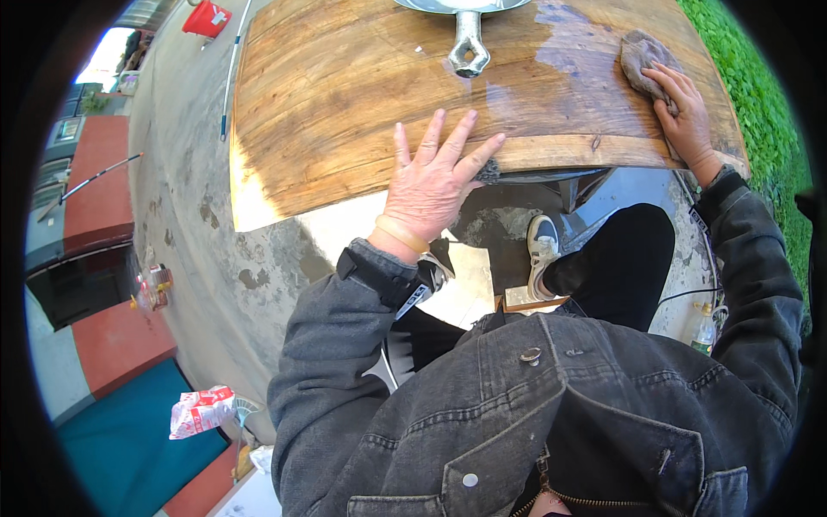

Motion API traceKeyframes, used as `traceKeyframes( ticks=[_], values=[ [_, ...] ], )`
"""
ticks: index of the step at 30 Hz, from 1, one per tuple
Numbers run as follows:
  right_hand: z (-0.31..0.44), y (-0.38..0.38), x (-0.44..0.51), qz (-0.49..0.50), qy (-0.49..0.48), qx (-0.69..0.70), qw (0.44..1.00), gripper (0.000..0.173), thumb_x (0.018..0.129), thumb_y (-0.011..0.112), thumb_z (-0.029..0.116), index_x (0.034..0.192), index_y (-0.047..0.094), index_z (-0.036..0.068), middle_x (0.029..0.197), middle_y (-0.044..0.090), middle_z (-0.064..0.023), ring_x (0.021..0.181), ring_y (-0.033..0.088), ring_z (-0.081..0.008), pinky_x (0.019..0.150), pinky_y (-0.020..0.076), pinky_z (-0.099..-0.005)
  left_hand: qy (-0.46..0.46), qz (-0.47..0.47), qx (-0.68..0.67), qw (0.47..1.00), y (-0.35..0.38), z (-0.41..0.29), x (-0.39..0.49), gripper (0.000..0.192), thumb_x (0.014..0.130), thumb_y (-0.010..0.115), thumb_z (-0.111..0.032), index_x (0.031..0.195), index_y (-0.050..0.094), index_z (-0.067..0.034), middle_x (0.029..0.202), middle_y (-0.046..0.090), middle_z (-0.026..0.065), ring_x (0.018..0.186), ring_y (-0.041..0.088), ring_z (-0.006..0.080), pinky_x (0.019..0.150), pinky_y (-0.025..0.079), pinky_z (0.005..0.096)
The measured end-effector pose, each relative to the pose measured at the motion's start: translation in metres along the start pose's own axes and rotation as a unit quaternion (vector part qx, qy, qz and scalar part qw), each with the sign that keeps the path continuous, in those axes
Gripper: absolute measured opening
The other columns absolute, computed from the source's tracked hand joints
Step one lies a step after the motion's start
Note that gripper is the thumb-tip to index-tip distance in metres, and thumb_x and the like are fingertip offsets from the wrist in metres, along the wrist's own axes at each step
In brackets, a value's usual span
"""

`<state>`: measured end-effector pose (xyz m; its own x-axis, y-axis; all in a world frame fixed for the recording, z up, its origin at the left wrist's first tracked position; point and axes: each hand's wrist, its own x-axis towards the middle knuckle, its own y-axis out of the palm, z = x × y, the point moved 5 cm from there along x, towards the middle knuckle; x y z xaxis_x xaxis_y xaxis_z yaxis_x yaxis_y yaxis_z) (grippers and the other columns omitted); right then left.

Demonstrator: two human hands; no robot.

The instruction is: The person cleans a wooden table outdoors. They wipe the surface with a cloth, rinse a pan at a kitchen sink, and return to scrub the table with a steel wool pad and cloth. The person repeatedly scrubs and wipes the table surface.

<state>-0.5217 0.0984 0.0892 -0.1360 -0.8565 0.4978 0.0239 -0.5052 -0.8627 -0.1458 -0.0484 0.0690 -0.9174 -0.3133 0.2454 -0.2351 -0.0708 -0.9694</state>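
Note:
On the wooden tabletop, my right hand presses on a bunched grey-brown cloth, close to the right end. My left hand lies palm down at the table's near edge with its fingers spread. A dark grey scouring pad shows beside the left thumb, partly hidden by it; I cannot tell if the hand touches it. Beyond the left hand, the looped metal handle of a pan points towards me, the pan itself cut off by the top of the view. Wet patches shine on the wood.
Green plants grow along the right side. A plastic bottle and cables stand by my right arm. On the concrete floor at left are a red bucket, a pole and wrapped bottles. A red-and-white bag is lower left.

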Motion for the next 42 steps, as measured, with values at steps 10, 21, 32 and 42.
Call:
traceKeyframes(
  ticks=[10,21,32,42],
  values=[
    [0.005,-0.002,0.002,0.012,0.012,-0.001,1.0,0.046,0.084,0.062,0.004,0.129,0.065,0.016,0.138,0.061,-0.0096,0.129,0.054,-0.0334,0.11,0.0414,-0.0423,-0.164,0.155,0.154,0.962,-0.029,0.164,-0.13,0.084,0.076,0.08,-0.029,0.152,0.043,-0.032,0.163,0.034,0.0006,0.15,0.03,0.0325,0.116,0.021,0.0684],
    [0.005,0.0,0.002,0.001,0.015,-0.002,1.0,0.046,0.084,0.061,0.003,0.128,0.066,0.013,0.136,0.062,-0.0128,0.128,0.055,-0.034,0.11,0.0412,-0.043,0.035,0.019,0.04,0.998,-0.001,0.041,-0.023,0.08,0.078,0.078,-0.032,0.15,0.044,-0.042,0.16,0.039,0.0016,0.148,0.035,0.0319,0.116,0.021,0.0686],
    [0.004,0.003,0.002,0.029,0.007,0.029,0.999,0.05,0.084,0.055,-0.002,0.132,0.063,0.009,0.139,0.059,-0.0174,0.13,0.053,-0.0353,0.112,0.0386,-0.0424,-0.099,0.043,0.074,0.991,-0.024,0.136,-0.112,0.08,0.082,0.075,-0.038,0.153,0.039,-0.04,0.164,0.03,0.0017,0.15,0.029,0.0343,0.118,0.022,0.0659],
    [0.005,0.004,0.003,0.024,0.013,0.019,0.999,0.049,0.084,0.055,-0.002,0.131,0.063,0.009,0.137,0.059,-0.0183,0.129,0.053,-0.0365,0.112,0.0386,-0.0433,-0.121,0.1,0.104,0.982,-0.05,0.189,-0.154,0.081,0.081,0.076,-0.025,0.153,0.041,-0.032,0.162,0.035,0.0034,0.146,0.035,0.0367,0.121,0.022,0.0585]
  ],
)
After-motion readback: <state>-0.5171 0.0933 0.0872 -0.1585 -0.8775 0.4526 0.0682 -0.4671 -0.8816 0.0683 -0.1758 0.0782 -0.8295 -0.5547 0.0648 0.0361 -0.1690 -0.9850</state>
